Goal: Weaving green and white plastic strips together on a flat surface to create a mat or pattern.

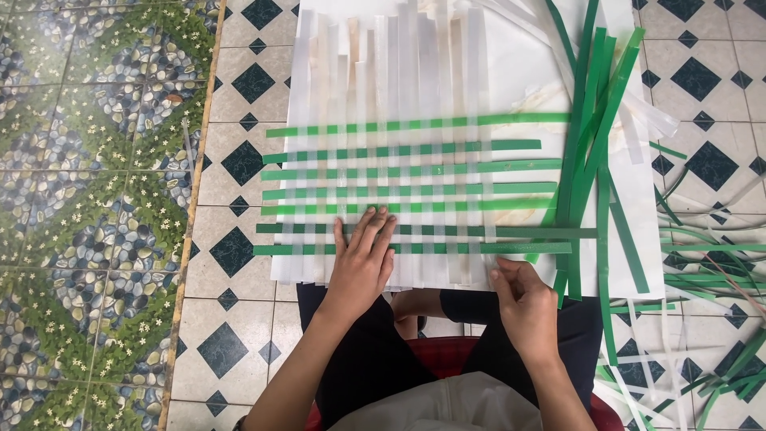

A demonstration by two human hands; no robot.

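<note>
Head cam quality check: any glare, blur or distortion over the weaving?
Head view: soft, even light, with only faint shadows under the left hand and right hand. The white strips look washed out and blend into the white sheet. The green strips stay crisp. No motion blur. Floor tile lines bow slightly toward the edges.

I sit over a tiled floor (239, 88) of cream squares set with dark blue diamonds. To my left runs a band of patterned tiles (88, 183), pebbles and green leaves with small white flowers. Daylight falls evenly, without hard shadows.
</note>
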